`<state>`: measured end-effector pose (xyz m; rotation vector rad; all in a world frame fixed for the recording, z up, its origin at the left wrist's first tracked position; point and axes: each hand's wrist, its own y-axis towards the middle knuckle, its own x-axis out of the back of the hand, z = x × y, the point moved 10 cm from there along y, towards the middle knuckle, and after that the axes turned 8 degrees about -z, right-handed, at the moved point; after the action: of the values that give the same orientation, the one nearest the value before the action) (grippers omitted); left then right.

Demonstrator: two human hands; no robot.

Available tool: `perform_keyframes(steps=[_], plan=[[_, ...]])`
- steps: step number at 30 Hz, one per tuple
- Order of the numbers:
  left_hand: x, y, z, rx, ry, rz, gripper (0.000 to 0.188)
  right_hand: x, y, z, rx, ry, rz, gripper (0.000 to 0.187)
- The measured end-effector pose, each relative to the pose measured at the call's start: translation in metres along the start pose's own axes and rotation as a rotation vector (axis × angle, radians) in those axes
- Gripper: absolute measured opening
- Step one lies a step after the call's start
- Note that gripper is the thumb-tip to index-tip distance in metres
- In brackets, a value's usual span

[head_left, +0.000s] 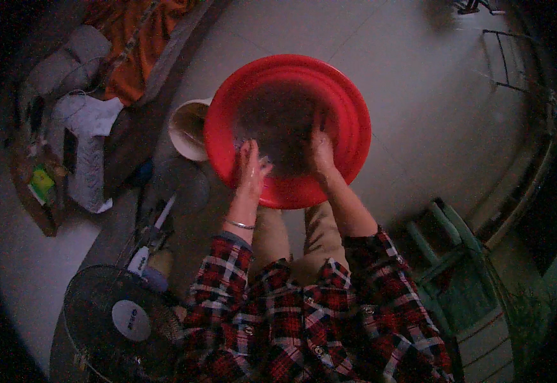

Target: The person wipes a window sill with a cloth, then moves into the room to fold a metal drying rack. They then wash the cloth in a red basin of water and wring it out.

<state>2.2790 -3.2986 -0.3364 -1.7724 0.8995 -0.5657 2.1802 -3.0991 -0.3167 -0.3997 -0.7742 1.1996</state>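
A large red plastic basin stands in front of me, with something dark filling its middle; I cannot tell whether that is murky water or dark cloth. Inside the basin's left part is my left hand, fingers spread and wet-looking, with small pale specks near the fingertips. A silver bracelet circles that wrist. My right hand reaches into the dark contents on the right side, its fingers stretched away from me and their tips hard to see. Nothing I can make out is held in either hand.
A cream bucket touches the basin's left side. A black fan stands near left. Farther left, a low bench carries white cloth and orange fabric. A green wooden chair is at right, and a metal rack far right.
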Motion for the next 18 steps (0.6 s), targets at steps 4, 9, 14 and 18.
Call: perform_keyframes(steps=[4, 9, 14, 18], plan=[[-0.035, -0.018, 0.017, 0.15, -0.032, 0.159, 0.067, -0.035, -0.024, -0.026, -0.3, 0.431, 0.21, 0.037], [-0.051, -0.03, -0.009, 0.221, -0.035, 0.253, 0.059, -0.035, -0.116, 0.058, 0.361, -0.219, 0.61, 0.042], [-0.019, -0.006, -0.001, 0.204, 0.051, 0.188, 0.044, -0.033, -0.187, 0.103, 1.001, -0.547, 0.683, 0.053], [-0.024, -0.015, -0.023, 0.073, 0.084, 0.141, 0.031, -0.013, -0.14, 0.108, 0.756, -0.397, 0.517, 0.05]])
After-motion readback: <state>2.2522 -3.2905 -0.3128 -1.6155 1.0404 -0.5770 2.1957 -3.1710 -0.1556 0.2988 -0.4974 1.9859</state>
